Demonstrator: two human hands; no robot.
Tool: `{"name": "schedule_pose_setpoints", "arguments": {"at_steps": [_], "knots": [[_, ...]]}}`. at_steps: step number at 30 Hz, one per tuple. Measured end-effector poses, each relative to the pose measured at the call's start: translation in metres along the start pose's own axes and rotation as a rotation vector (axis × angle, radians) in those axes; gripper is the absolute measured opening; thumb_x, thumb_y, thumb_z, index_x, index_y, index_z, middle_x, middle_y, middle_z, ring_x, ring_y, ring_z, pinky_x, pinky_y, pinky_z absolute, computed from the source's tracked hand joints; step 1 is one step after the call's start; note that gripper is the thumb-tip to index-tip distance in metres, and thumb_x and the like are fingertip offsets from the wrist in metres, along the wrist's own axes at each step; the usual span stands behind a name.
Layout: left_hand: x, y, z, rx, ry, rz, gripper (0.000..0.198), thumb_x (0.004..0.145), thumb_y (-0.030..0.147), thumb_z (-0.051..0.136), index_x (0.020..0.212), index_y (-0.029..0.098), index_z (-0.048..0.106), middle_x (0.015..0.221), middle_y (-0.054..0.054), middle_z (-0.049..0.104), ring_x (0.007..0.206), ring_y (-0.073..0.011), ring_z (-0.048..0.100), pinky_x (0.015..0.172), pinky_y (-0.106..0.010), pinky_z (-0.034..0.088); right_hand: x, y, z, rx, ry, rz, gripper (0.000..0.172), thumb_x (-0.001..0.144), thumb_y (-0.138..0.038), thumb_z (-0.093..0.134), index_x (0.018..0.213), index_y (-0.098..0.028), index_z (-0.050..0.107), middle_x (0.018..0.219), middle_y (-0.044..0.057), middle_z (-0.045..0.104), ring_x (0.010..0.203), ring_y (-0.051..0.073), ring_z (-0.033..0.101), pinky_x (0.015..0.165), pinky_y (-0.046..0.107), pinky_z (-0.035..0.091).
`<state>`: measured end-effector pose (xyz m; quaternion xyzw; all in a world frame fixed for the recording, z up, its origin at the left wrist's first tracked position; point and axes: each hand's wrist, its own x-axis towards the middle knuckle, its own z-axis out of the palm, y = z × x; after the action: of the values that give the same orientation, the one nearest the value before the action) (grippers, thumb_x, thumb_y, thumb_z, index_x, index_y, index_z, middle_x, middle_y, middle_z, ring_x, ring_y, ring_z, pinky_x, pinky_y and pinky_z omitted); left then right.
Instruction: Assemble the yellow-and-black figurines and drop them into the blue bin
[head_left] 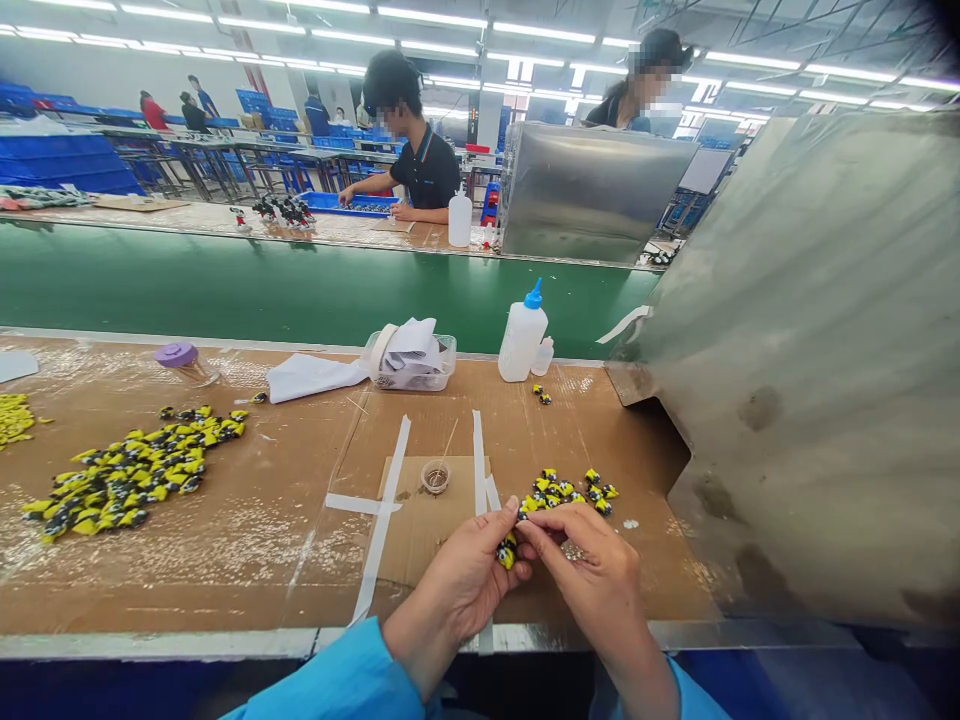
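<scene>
My left hand (469,575) pinches a small yellow and black bee-like piece (507,553) near the front edge of the cardboard-covered bench (262,530). My right hand (592,565) meets it from the right, fingertips closed on the same piece. Just behind my hands lies a small cluster of the same pieces (568,490). A big pile of them (135,470) spreads over the left of the bench. A small round cap (435,477) with a thin stick sits on a cardboard sheet in front of my hands.
A white squeeze bottle with a blue tip (523,335), a clear tray of white cloths (411,360) and a purple lid (178,355) stand at the back. A green conveyor belt (300,285) runs behind. A large metal hood (810,350) fills the right. Other people work beyond.
</scene>
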<state>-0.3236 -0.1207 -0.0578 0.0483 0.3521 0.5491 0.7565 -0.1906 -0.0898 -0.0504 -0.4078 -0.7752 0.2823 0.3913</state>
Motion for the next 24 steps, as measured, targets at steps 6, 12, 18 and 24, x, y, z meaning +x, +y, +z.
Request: {"name": "schedule_pose_setpoints", "arguments": {"at_steps": [6,12,18,24], "knots": [[0.000,0.002,0.001,0.004,0.037,0.034,0.019,0.076,0.029,0.068,0.079,0.010,0.065,0.076,-0.005,0.061,0.063,-0.0086,0.056,0.054,-0.018,0.048,0.004,0.011,-0.005,0.026,-0.150,-0.056,0.009,0.084,-0.028,0.060,0.083,-0.026,0.068,0.081,0.001,0.066,0.076,0.015,0.061,0.070,0.027,0.048],[-0.004,0.005,0.001,0.099,0.099,0.053,0.016,0.084,0.024,0.058,0.082,0.010,0.063,0.066,-0.001,0.055,0.054,-0.0060,0.052,0.050,-0.015,0.044,0.037,0.050,-0.015,-0.333,-0.046,0.173,0.014,0.082,-0.030,0.058,0.088,-0.022,0.067,0.090,0.004,0.068,0.086,0.020,0.060,0.078,0.033,0.044],[-0.003,0.008,0.002,0.152,0.134,0.112,0.005,0.081,0.010,0.058,0.077,0.009,0.061,0.074,-0.004,0.058,0.064,-0.0080,0.057,0.059,-0.016,0.049,0.054,0.064,-0.007,-0.425,-0.187,0.215,0.015,0.079,-0.030,0.057,0.084,-0.022,0.068,0.085,0.005,0.070,0.082,0.022,0.061,0.074,0.034,0.043],[-0.001,0.012,-0.001,0.156,0.150,0.127,0.005,0.080,0.007,0.058,0.083,0.009,0.062,0.078,-0.006,0.060,0.066,-0.0093,0.059,0.061,-0.018,0.050,0.051,0.063,-0.005,-0.413,-0.254,0.175,0.014,0.073,-0.027,0.061,0.085,-0.025,0.068,0.085,0.001,0.070,0.082,0.019,0.060,0.073,0.030,0.040]]}}
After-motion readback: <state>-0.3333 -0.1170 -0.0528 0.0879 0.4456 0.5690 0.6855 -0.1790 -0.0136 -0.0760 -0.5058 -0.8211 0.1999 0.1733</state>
